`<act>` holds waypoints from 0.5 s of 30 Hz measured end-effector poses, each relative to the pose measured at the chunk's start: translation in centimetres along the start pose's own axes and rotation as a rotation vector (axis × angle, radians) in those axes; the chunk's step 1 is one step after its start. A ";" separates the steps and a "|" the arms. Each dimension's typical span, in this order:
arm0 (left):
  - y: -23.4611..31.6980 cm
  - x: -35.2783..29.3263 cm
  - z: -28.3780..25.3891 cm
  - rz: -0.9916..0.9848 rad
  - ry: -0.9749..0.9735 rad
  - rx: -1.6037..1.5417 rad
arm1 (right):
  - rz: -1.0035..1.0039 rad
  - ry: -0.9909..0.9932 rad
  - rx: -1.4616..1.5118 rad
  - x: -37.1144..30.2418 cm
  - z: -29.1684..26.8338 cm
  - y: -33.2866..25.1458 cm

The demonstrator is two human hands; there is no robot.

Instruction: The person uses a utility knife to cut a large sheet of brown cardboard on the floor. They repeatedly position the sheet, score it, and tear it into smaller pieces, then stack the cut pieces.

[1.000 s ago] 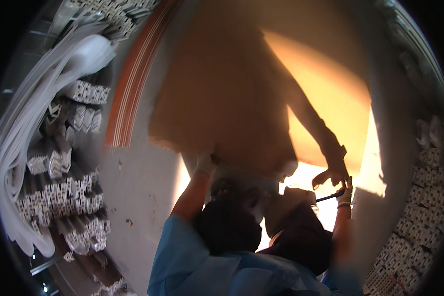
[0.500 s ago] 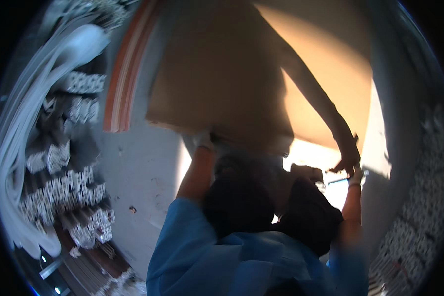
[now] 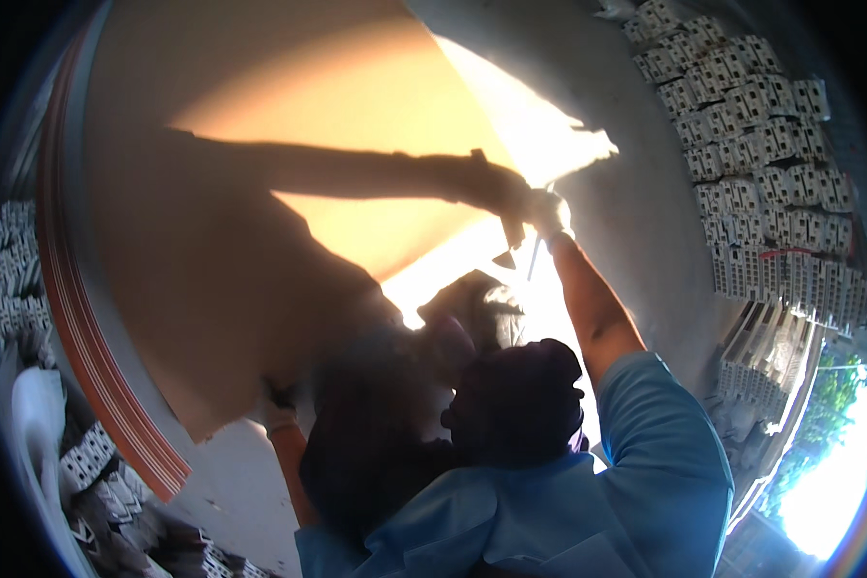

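A large brown cardboard sheet (image 3: pixel 212 289) lies before me, partly in bright sun and partly in my shadow. At its near edge is my left hand (image 3: pixel 279 412) in a pale glove; its fingers are lost in shadow. My right hand (image 3: pixel 549 214), in a white glove, is stretched out past the sheet's right side, over sunlit floor. It is closed on a thin stick-like tool (image 3: pixel 534 258), whose kind glare hides. A long arm shadow crosses the cardboard to this hand.
An orange-red striped strip (image 3: pixel 87 347) runs along the left. Stacked pale slotted profiles (image 3: pixel 761 144) stand at the right, with more stacks (image 3: pixel 14 270) on the far left. White bundled material (image 3: pixel 39 414) lies there too. Strong daylight enters at the lower right by greenery (image 3: pixel 809 443).
The view has turned, so the cardboard and striped strip sit further left. My right hand is now farther forward with the arm extended; my left hand remains at the cardboard's near edge.
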State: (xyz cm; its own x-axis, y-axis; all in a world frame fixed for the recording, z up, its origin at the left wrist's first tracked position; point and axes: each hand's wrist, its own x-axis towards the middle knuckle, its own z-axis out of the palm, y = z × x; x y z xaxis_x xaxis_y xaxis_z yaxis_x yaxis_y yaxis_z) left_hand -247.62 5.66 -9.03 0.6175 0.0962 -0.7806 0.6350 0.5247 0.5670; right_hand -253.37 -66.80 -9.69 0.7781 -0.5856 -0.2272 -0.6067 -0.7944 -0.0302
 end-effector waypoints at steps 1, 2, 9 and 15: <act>0.1 -0.3 0.4 0.014 0.031 0.027 | 0.327 0.088 0.587 0.3 -0.4 -0.6; 0.1 -0.6 0.6 0.002 -0.007 0.016 | 0.402 0.141 0.797 -0.3 -0.7 -0.8; 0.1 -1.2 2.1 0.241 0.069 -0.075 | 0.453 0.376 0.939 -1.1 -2.2 -3.4; -0.4 -1.7 2.4 0.333 0.134 -0.102 | 0.407 0.285 0.889 -0.2 -3.6 -3.1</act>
State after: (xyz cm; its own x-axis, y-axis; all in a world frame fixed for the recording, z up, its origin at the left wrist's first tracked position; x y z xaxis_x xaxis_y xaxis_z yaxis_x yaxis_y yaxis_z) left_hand -247.77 3.24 -7.27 0.7121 0.3824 -0.5889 0.3553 0.5272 0.7719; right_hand -251.08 -64.77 -6.03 0.4246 -0.8938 -0.1446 -0.6449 -0.1865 -0.7412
